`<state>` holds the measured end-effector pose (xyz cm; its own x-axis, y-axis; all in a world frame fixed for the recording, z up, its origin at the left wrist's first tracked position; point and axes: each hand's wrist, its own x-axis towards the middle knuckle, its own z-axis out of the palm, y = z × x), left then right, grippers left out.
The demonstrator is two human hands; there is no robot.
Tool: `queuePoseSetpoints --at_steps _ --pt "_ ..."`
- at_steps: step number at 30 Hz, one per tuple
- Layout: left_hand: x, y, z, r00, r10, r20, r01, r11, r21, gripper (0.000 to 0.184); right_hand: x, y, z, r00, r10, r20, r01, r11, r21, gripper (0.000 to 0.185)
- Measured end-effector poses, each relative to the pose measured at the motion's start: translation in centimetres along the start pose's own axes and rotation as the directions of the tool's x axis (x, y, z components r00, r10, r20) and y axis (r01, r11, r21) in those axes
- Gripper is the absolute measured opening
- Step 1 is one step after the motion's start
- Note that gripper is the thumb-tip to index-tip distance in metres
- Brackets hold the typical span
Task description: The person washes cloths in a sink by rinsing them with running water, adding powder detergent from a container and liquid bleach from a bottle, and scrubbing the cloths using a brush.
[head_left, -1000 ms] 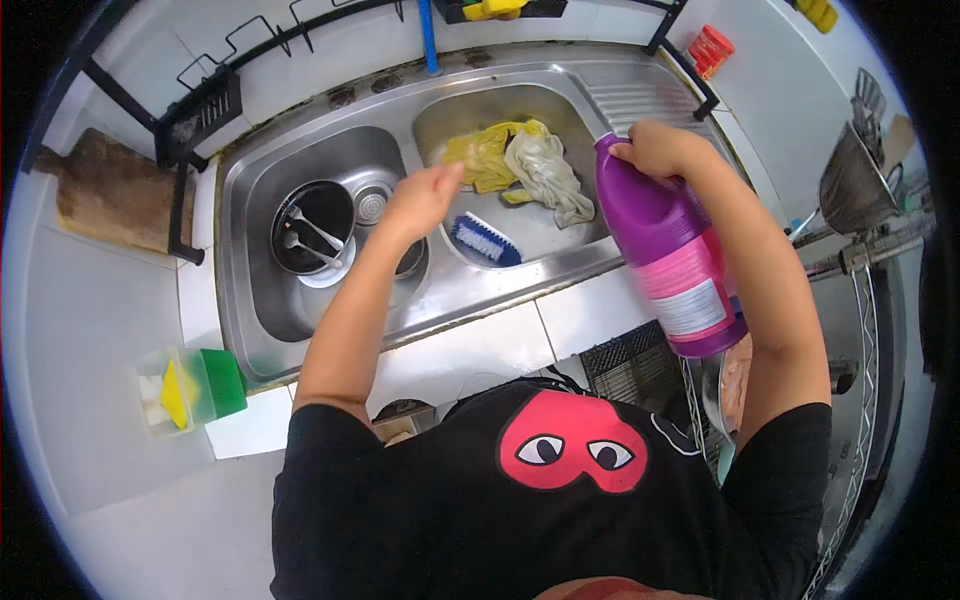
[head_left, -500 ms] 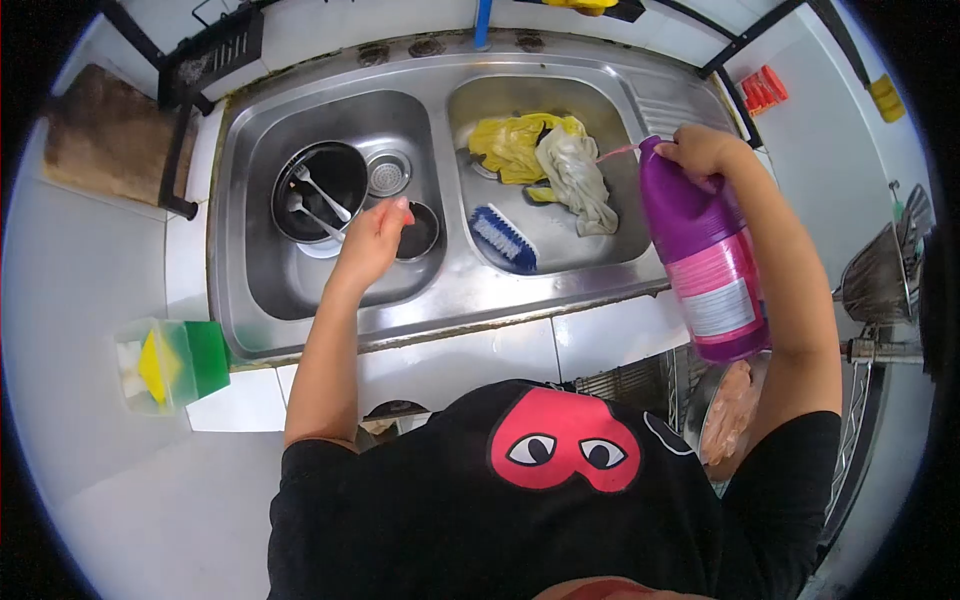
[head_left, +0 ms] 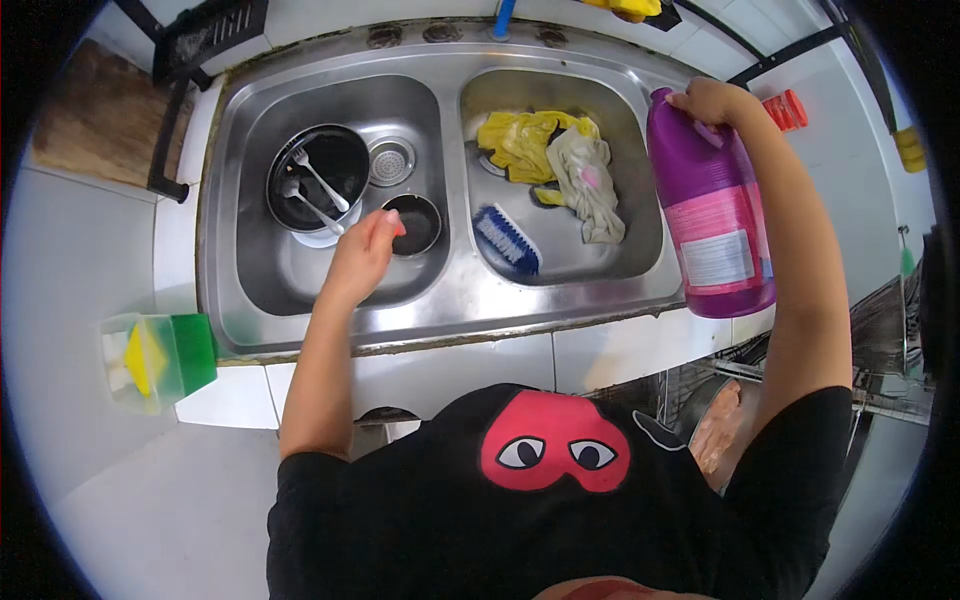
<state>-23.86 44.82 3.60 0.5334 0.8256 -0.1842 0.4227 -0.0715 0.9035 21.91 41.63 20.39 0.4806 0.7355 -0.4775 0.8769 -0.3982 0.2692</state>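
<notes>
My right hand (head_left: 715, 104) is wrapped round the handle of a big purple bottle (head_left: 709, 200) with a pink and white label. The bottle stands nearly upright at the right edge of the sink, its uncapped mouth at the top. In the right basin lie a yellow cloth (head_left: 520, 143) and a pale wet cloth (head_left: 583, 205) with a pink patch on it. A blue brush with white bristles (head_left: 508, 238) is below them. Over the left basin, my left hand (head_left: 360, 262) is closed, with a bit of pinkish red at its fingertips that I cannot make out.
In the left basin (head_left: 262, 268) sit a black pan (head_left: 283, 203) holding a fork and a spoon, and a small dark pot (head_left: 414, 226). A clear container (head_left: 165, 358) with sponges is at the left. A blue tap pipe (head_left: 503, 18) rises behind the sink.
The bottle has gone from tilted, with a pink stream leaving its mouth, to nearly upright with no stream. A pink patch now shows on the pale cloth. My left hand has shifted slightly.
</notes>
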Motion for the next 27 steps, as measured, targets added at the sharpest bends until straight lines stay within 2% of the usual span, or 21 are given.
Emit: queuePoseSetpoints --at_steps 3,6,9,12,15,21,24,27 --pt "-0.6 0.5 -0.4 1.000 -0.005 -0.013 0.005 1.000 0.014 0.040 0.1 -1.9 -1.1 1.000 0.029 0.011 -0.029 0.999 -0.015 0.064" --pt "-0.9 0.3 -0.6 1.000 -0.013 0.004 0.013 1.000 -0.007 0.040 3.0 -1.8 -0.5 0.996 -0.091 0.012 0.091 0.993 -0.070 0.065" --pt "-1.1 0.6 -0.7 1.000 -0.016 0.011 0.016 1.000 -0.022 0.039 3.7 -3.7 -0.5 0.997 -0.066 0.049 0.066 0.998 0.008 0.066" --pt "-1.3 0.9 -0.5 1.000 -0.003 0.008 0.004 1.000 -0.029 0.038 3.8 -5.8 -0.9 0.985 -0.164 0.045 0.167 0.983 -0.076 0.066" --pt "-1.4 0.8 -0.2 1.000 0.007 0.004 -0.007 0.999 -0.035 0.038 3.4 -7.6 -1.3 0.987 -0.157 0.037 0.158 0.987 -0.023 0.066" --pt "-1.6 0.8 -0.2 1.000 -0.003 0.002 0.003 1.000 0.003 0.037 3.5 -8.3 -1.4 0.975 -0.223 -0.023 0.220 0.972 -0.079 0.066" --pt "-1.8 0.9 -0.3 1.000 -0.017 -0.006 0.017 1.000 0.005 0.037 3.9 -6.8 -0.8 0.986 -0.166 -0.016 0.166 0.986 0.000 0.067" --pt "-2.0 1.2 -0.5 1.000 -0.005 0.002 0.005 1.000 0.008 0.038 2.8 -5.4 -0.5 0.996 -0.090 -0.023 0.090 0.996 -0.003 0.067"
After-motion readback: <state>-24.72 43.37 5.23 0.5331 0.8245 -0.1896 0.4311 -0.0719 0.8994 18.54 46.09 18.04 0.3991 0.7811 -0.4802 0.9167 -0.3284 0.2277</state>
